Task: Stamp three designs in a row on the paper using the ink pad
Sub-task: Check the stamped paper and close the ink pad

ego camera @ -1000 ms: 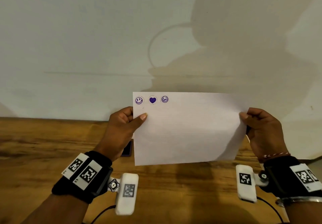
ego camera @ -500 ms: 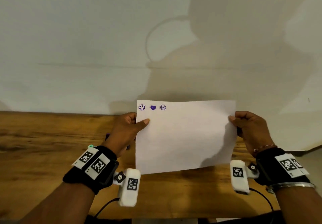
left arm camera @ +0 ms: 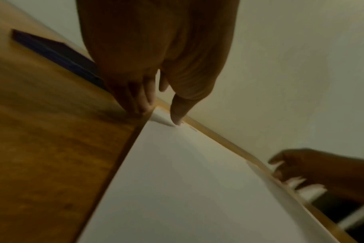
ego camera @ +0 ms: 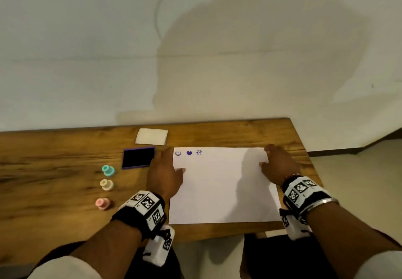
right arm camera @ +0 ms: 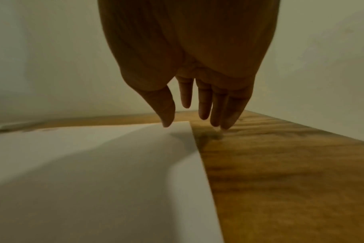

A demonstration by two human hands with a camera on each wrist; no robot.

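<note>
The white paper [ego camera: 221, 187] lies flat on the wooden table [ego camera: 54, 191]. A row of three purple prints [ego camera: 189, 153], a smiley, a heart and another face, runs along its top left. My left hand [ego camera: 170, 162] rests at the paper's left edge, thumb on the sheet and fingers on the wood beside it. My right hand [ego camera: 266, 157] touches the top right corner with straight fingers. In the wrist views the left hand [left arm camera: 162, 113] and right hand [right arm camera: 189, 121] show fingertips down at the paper's [right arm camera: 94, 172] edges. The open ink pad [ego camera: 138, 157] lies just left of my left hand.
Three small stamps stand in a column at the left: teal [ego camera: 108, 170], cream [ego camera: 106, 184] and pink [ego camera: 102, 203]. The ink pad's pale lid [ego camera: 151, 136] lies behind the pad. The table's right edge runs close to my right hand. A wall rises behind.
Both hands held the paper up facing me; now it lies flat on the table, the pinches have loosened, and the stamps and ink pad have come into view.
</note>
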